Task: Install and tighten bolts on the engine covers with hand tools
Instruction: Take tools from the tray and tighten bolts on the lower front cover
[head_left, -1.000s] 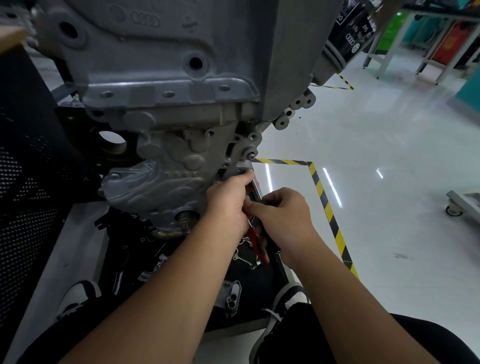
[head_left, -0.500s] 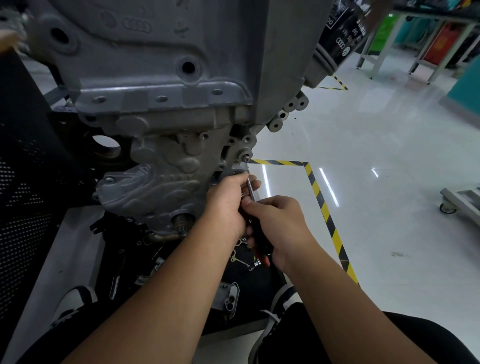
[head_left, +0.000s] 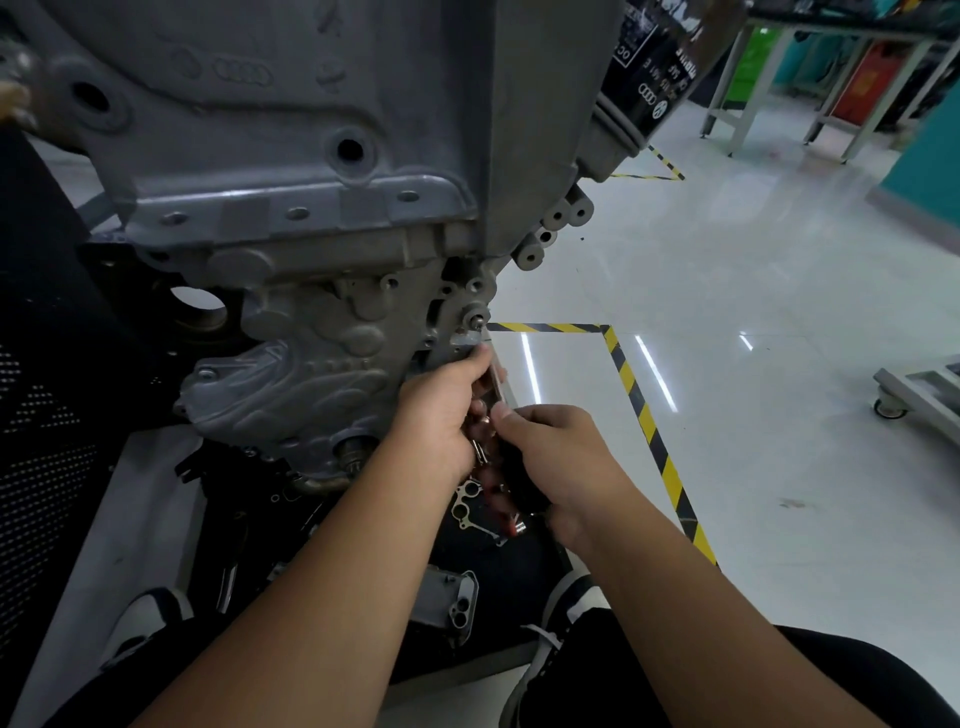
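Since the earlier frame both hands have shifted slightly: left hand (head_left: 441, 410) steadies the ratchet head, right hand (head_left: 561, 457) grips the red-and-black ratchet handle (head_left: 498, 493); keep the socket square on the grey cast engine cover (head_left: 311, 374).

Place: workshop — mounted engine block (head_left: 311, 156) at 12 o'clock
Signs: hazard-tape floor marking (head_left: 649, 426), metal workbenches (head_left: 779, 67) at 2 o'clock

Both forearms bare, no sleeves or gloves on left hand (head_left: 441, 410) or right hand (head_left: 561, 457). Black trousers (head_left: 727, 675) below the right hand; black-and-white sneakers (head_left: 550, 623), white laces.
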